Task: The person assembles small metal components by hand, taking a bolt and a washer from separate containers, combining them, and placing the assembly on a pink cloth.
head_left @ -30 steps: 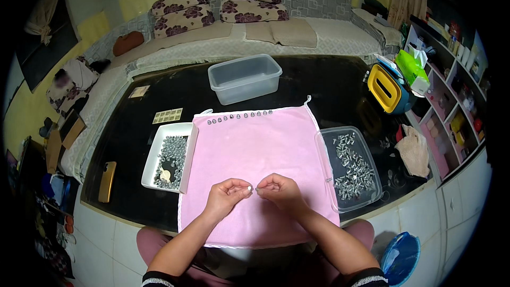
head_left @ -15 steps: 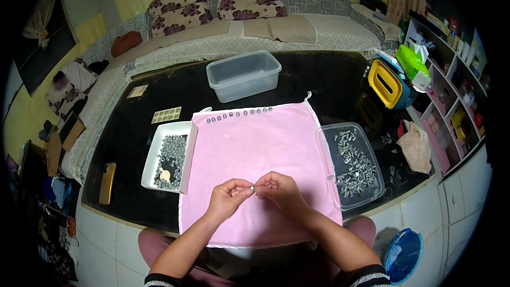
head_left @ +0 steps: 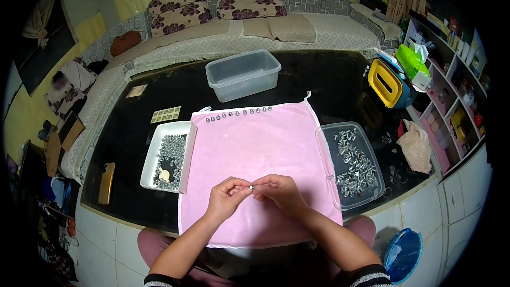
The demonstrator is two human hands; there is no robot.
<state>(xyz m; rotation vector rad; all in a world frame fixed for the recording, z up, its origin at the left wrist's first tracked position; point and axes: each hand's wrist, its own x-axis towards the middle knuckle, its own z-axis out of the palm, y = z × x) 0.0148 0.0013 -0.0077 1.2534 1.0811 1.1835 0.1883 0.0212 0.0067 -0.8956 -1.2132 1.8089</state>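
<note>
My left hand (head_left: 226,197) and my right hand (head_left: 281,192) meet above the near part of a pink cloth (head_left: 239,151). Both are closed, fingertips pinching one small shiny metal fastener (head_left: 252,187) between them; it is too small to tell nut from bolt. At the cloth's far edge, several small metal fasteners (head_left: 238,113) stand in a row. Left of the cloth is a white box (head_left: 148,170) holding many silvery nuts (head_left: 172,149) and a pale round-ended piece (head_left: 164,174). On the right, a clear shallow tray (head_left: 376,191) holds loose silvery bolts (head_left: 355,165), overlapping the cloth's edge.
Beyond the cloth, a clear plastic bin (head_left: 243,82) stands on the black tabletop (head_left: 313,79). A gold phone (head_left: 107,183) lies at left. A yellow-and-blue container (head_left: 387,85), a green tissue pack (head_left: 413,66) and a beige cloth (head_left: 414,148) are at right. A blue bucket (head_left: 405,255) sits on the floor.
Both hands stay together on the fastener, with only a slight shift of the right fingers. The row and the containers look the same.
</note>
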